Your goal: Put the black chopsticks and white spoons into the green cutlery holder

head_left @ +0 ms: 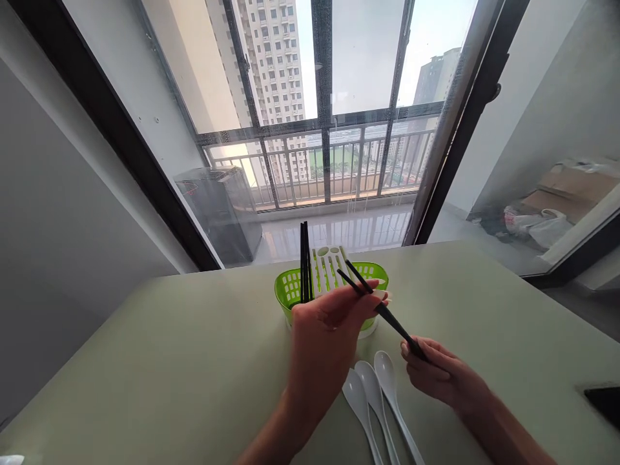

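Note:
A pair of black chopsticks (393, 321) slants between my two hands. My left hand (329, 329) pinches them toward their upper ends, in front of the green basket. Lower down, my right hand (443, 374) has its fingers closed around their other ends. The green cutlery basket (285, 284) has slatted sides and a white slotted piece (327, 268) at its middle. More black chopsticks (305, 261) stand upright in its left part. My left hand hides much of the basket's front. Three white spoons (371, 384) lie side by side on the table, below and between my hands.
The pale green table (208, 361) reaches toward a glass door. A dark object (603, 403) lies at its right edge, and a white thing (12, 459) shows at the lower left corner. Beyond the glass are a grey cabinet (223, 213), cardboard boxes and bags.

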Demonstrator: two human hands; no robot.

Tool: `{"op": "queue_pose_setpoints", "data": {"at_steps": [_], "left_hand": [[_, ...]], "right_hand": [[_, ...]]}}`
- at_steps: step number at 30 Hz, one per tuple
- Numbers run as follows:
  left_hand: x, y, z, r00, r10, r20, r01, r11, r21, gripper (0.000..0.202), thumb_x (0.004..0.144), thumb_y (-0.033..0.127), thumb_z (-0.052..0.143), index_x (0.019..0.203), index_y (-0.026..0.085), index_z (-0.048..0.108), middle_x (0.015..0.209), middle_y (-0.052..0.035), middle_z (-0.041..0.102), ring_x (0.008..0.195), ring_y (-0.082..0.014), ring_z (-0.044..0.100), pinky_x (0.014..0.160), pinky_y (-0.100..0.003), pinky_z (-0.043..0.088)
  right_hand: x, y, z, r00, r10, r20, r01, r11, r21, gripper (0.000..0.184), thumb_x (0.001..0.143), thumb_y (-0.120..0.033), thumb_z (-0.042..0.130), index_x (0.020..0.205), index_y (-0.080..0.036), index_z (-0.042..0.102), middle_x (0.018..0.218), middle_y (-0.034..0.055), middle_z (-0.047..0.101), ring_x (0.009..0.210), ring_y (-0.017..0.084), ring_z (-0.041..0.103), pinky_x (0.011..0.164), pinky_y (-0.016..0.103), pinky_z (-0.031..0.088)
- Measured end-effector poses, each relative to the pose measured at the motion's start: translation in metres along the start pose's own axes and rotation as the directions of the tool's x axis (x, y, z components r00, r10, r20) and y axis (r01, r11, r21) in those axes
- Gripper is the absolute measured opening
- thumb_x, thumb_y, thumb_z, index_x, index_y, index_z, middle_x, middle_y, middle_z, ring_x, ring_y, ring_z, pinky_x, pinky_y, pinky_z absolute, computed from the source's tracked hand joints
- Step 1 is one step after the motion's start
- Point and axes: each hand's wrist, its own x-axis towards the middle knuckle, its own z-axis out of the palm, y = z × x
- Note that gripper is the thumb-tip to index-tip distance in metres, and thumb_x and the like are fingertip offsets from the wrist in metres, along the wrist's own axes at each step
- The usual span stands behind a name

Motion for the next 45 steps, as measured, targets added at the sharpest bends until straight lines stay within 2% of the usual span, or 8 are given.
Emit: {"op": "queue_pose_setpoints", "data": {"at_steps": [7, 13, 20, 24, 30, 37, 45], "left_hand": [[-0.002, 0.001, -0.003, 1.0, 0.022, 0.001, -0.022, 0.999, 0.041, 0.016, 0.084, 0.027, 0.077, 0.097, 0.021, 0.085, 0.089, -0.0035, 0.083, 0.087, -0.0242, 0.08, 0.084, -0.031, 0.066], [0.0, 0.007, -0.005, 0.999, -0.003, -0.032, 0.004, 1.0, 0.016, 0.014, 0.08, 0.03, 0.081, 0.087, 0.019, 0.085, 0.087, -0.0034, 0.083, 0.085, -0.0232, 0.08, 0.082, -0.03, 0.067], [0.004, 0.007, -0.008, 0.998, 0.012, -0.06, -0.011, 1.0, 0.013, 0.013, 0.08, 0.028, 0.081, 0.087, 0.018, 0.084, 0.085, -0.0032, 0.083, 0.082, -0.0211, 0.08, 0.082, -0.029, 0.067], [0.007, 0.005, -0.01, 0.997, 0.033, -0.077, -0.03, 0.999, 0.038, 0.015, 0.081, 0.03, 0.081, 0.088, 0.017, 0.084, 0.085, -0.0035, 0.083, 0.082, -0.0204, 0.079, 0.082, -0.028, 0.067], [0.009, 0.002, -0.013, 0.996, -0.005, -0.093, 0.007, 1.0, 0.019, 0.019, 0.078, 0.028, 0.083, 0.094, 0.018, 0.085, 0.085, -0.0033, 0.083, 0.081, -0.0203, 0.079, 0.082, -0.028, 0.066], [0.011, 0.002, -0.018, 0.999, -0.001, -0.038, 0.003, 0.997, 0.072, 0.023, 0.082, 0.031, 0.08, 0.101, 0.019, 0.084, 0.089, -0.0043, 0.083, 0.085, -0.022, 0.079, 0.084, -0.031, 0.066], [0.012, 0.012, -0.028, 0.997, 0.074, 0.021, -0.077, 0.974, 0.211, 0.019, 0.08, 0.033, 0.083, 0.097, 0.024, 0.085, 0.082, -0.0022, 0.082, 0.077, -0.0202, 0.079, 0.077, -0.027, 0.064]], "right_hand": [[0.001, 0.002, -0.005, 1.0, -0.008, -0.014, 0.008, 1.0, 0.003, 0.034, 0.093, -0.05, 0.071, 0.079, -0.019, 0.064, 0.044, -0.0135, 0.014, 0.038, 0.004, 0.009, 0.036, 0.019, 0.017], [0.002, -0.002, 0.0, 0.998, -0.05, 0.031, 0.049, 0.998, 0.046, 0.025, 0.097, -0.043, 0.068, 0.093, -0.019, 0.071, 0.051, -0.0122, 0.021, 0.04, 0.004, 0.01, 0.036, 0.016, 0.02], [0.003, -0.004, 0.004, 0.996, -0.088, 0.033, 0.086, 0.995, 0.054, 0.019, 0.095, -0.038, 0.072, 0.099, -0.019, 0.074, 0.058, -0.0107, 0.028, 0.042, 0.003, 0.013, 0.036, 0.015, 0.022], [0.004, -0.004, 0.003, 0.994, -0.109, 0.017, 0.108, 0.994, 0.033, 0.022, 0.096, -0.038, 0.071, 0.099, -0.017, 0.075, 0.057, -0.011, 0.027, 0.042, 0.002, 0.013, 0.037, 0.014, 0.023], [0.006, -0.004, 0.002, 0.995, -0.097, -0.008, 0.097, 0.995, 0.007, 0.029, 0.095, -0.042, 0.071, 0.105, -0.016, 0.077, 0.056, -0.0114, 0.026, 0.042, 0.001, 0.014, 0.037, 0.013, 0.02], [0.007, -0.005, 0.003, 0.996, -0.089, -0.025, 0.088, 0.996, -0.021, 0.029, 0.095, -0.042, 0.072, 0.105, -0.016, 0.078, 0.057, -0.0113, 0.026, 0.043, 0.0, 0.014, 0.038, 0.014, 0.02], [0.005, -0.005, 0.004, 0.998, -0.059, -0.02, 0.058, 0.997, -0.059, 0.025, 0.095, -0.042, 0.072, 0.101, -0.018, 0.077, 0.053, -0.0117, 0.026, 0.04, 0.001, 0.014, 0.037, 0.015, 0.019]]}}
